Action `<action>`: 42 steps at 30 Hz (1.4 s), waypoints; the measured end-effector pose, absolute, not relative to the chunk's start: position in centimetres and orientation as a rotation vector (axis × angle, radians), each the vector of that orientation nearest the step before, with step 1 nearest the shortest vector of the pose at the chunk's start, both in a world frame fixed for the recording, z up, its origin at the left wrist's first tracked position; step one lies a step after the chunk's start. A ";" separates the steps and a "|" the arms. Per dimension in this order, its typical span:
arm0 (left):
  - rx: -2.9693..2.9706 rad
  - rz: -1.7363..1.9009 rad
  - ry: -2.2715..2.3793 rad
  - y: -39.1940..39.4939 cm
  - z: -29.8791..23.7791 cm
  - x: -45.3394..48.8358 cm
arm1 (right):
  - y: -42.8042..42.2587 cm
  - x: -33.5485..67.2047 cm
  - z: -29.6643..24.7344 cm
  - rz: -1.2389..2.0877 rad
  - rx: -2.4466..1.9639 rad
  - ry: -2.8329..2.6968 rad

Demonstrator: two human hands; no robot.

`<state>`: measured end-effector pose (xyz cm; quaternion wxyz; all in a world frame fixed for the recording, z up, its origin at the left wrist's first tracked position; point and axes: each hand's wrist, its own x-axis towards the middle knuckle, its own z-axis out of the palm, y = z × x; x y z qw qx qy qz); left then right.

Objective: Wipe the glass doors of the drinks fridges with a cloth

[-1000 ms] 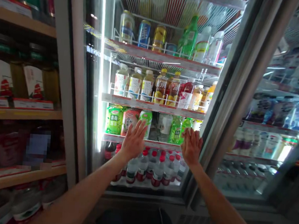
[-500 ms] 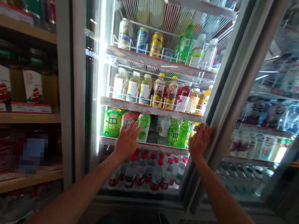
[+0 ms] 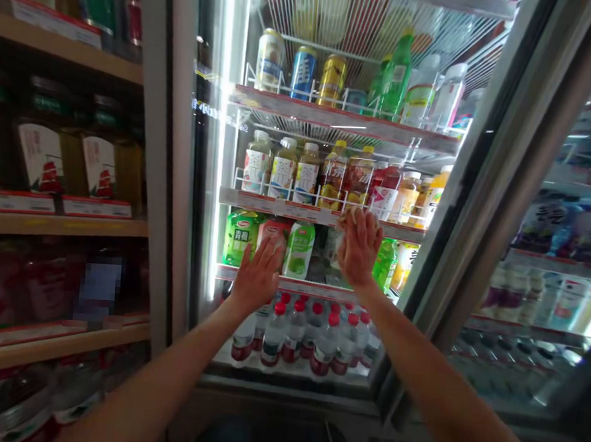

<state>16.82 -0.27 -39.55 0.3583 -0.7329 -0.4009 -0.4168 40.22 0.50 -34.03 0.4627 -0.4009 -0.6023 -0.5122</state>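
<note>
My left hand [image 3: 258, 275] lies with fingers spread against the glass door of a lit drinks cooler, in front of a red-labelled drink bottle [image 3: 273, 230]. To its right, my right hand [image 3: 360, 251] presses a crumpled pale cloth [image 3: 350, 217] to the same glass. Most of the cloth is hidden under the palm and fingers. Behind the glass, a green-and-white bottle [image 3: 299, 251] shows between the hands, and a green bottle [image 3: 386, 263] stands right of my right hand.
The door's dark metal frame [image 3: 498, 173] runs down the right, beside a second cooler with bottles. Shelves inside hold cans [image 3: 303, 73], tea bottles [image 3: 307, 172] and red-capped bottles [image 3: 324, 346]. A wooden shelf [image 3: 65, 227] with jars stands at left.
My right hand has slid left with the cloth, from beside the door frame to the middle of the glass. My left hand stays on the glass; the view has shifted slightly.
</note>
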 end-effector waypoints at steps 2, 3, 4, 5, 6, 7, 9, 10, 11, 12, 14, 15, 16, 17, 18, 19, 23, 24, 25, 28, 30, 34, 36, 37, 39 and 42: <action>-1.895 -1.086 -1.049 -0.3 -39.7 16.3 | 0.5 39.0 -34.9 -1.278 -0.953 -1.547; -1.894 -1.091 -1.057 -0.3 -39.8 16.0 | 0.3 38.4 -35.9 -1.300 -0.923 -1.643; -1.894 -1.092 -1.066 -0.3 -39.9 15.5 | 0.1 37.8 -36.8 -1.321 -0.891 -1.752; -1.893 -1.092 -1.078 -0.2 -39.9 15.0 | 0.0 37.3 -37.6 -1.338 -0.864 -1.847; -1.891 -1.092 -1.091 -0.2 -39.8 14.5 | -0.1 36.8 -37.9 -1.351 -0.846 -1.912; -1.888 -1.089 -1.105 -0.2 -39.7 13.9 | 0.0 36.5 -37.8 -1.361 -0.839 -1.932; -1.880 -1.076 -1.125 -0.1 -39.5 13.0 | 0.4 35.7 -36.1 -1.366 -0.860 -1.837; -1.873 -1.069 -1.129 -0.1 -39.5 12.6 | 0.6 35.2 -35.0 -1.358 -0.883 -1.755; -1.867 -1.060 -1.132 -0.1 -39.5 12.4 | 0.9 34.7 -34.1 -1.344 -0.905 -1.679; -1.863 -1.050 -1.135 -0.2 -39.5 12.2 | 1.0 34.2 -33.5 -1.332 -0.918 -1.636; -1.859 -1.030 -1.141 -0.2 -39.9 11.9 | 1.0 33.1 -33.9 -1.335 -0.896 -1.694; -1.865 -1.016 -1.140 -0.2 -40.1 11.7 | 0.8 32.7 -34.8 -1.350 -0.859 -1.792; -1.873 -1.001 -1.137 -0.1 -40.3 11.4 | 0.7 32.3 -35.8 -1.362 -0.811 -1.906; -1.882 -0.987 -1.140 -0.1 -40.5 10.9 | 0.6 32.0 -36.7 -1.368 -0.760 -2.009; -1.882 -0.981 -1.156 0.0 -40.7 10.3 | 0.5 31.6 -37.3 -1.371 -0.711 -2.079; -1.871 -0.988 -1.184 0.0 -40.7 9.6 | 0.6 31.2 -37.5 -1.370 -0.675 -2.112; -1.773 -1.030 -1.293 0.3 -40.5 6.4 | 1.7 28.5 -34.9 -1.326 -0.716 -1.961; -1.768 -1.023 -1.289 0.4 -40.5 5.7 | 2.0 27.7 -34.2 -1.307 -0.744 -1.924; -1.769 -1.015 -1.277 0.5 -40.6 5.2 | 2.2 26.9 -33.8 -1.293 -0.764 -1.915; -1.767 -0.995 -1.249 0.6 -41.3 3.9 | 2.3 25.1 -34.8 -1.300 -0.713 -2.042; -1.748 -0.993 -1.258 0.6 -41.9 3.0 | 2.3 24.1 -35.8 -1.338 -0.606 -2.168; -1.729 -0.990 -1.251 0.4 -41.7 0.9 | 3.4 21.2 -34.2 -1.335 -0.562 -2.167; -1.716 -1.007 -1.252 0.2 -41.1 0.0 | 4.0 19.4 -32.4 -1.292 -0.651 -2.058; -1.707 -1.020 -1.261 0.0 -40.7 -0.4 | 4.1 18.6 -31.9 -1.280 -0.679 -2.018; -1.692 -1.034 -1.279 -0.3 -40.2 -1.0 | 3.8 17.4 -32.2 -1.279 -0.677 -2.003; -1.689 -1.024 -1.297 -0.9 -39.6 -1.8 | 2.4 16.7 -35.8 -1.322 -0.566 -2.095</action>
